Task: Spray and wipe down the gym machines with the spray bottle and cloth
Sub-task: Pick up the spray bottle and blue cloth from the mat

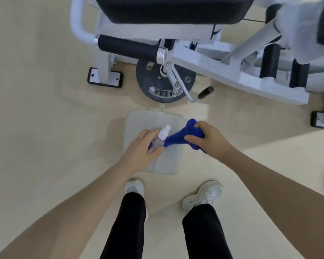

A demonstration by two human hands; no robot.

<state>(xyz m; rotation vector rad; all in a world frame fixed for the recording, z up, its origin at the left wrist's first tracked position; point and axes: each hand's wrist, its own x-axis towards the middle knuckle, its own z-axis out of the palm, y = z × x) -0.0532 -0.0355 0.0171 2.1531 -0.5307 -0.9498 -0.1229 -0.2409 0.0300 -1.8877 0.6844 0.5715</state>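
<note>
1. My left hand (140, 146), just left of the frame's centre, has its grip closed round the spray bottle (160, 138): the fingers curl over the clear body and the thumb lies along its lower side.
2. The bottle is tilted, its white nozzle pointing toward the upper right, and its clear body shows a purple tint.
3. My right hand (206, 138), just right of centre, has its grip closed on the blue cloth (178, 136), fingers and thumb bunching the fabric.
4. The cloth stretches from my right hand down and left to the bottle, where one end touches my left hand; whether the left fingers also pinch it I cannot tell.
5. Both hands hang over a pale, rounded footplate (155, 120) in the middle of the frame, above the beige floor (36, 109).
6. The gym machine (223, 66) fills the upper part of the frame: white frame, black seat pad (172, 10) at the top, a black foam roller (127, 46) at upper left of centre.
7. Below the roller sits a dark round adjuster disc (150, 85), with a lever and a black knob (205, 92) beside it on the right.
8. My white shoes (202, 195) and black trousers show at the bottom of the frame.
</note>
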